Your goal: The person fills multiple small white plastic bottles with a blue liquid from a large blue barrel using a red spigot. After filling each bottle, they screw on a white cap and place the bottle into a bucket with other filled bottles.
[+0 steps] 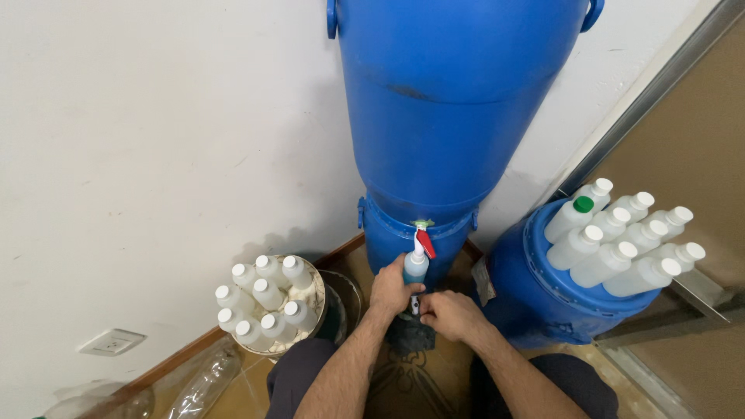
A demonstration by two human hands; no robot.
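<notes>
Left hand (393, 289) grips bottle (416, 268) under tap (424, 239); right hand (448, 314) just below.

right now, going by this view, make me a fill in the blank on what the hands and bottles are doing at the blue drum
1. The left hand holds a small bottle under the tap, whose lever is ____ in colour.
2. The big drum the tap is fitted to is ____.
3. Among the bottles lying on the smaller drum at right, one cap is ____, the others white.
4. The bottles at left have ____ caps.

Missing words: red; blue; green; white
</notes>
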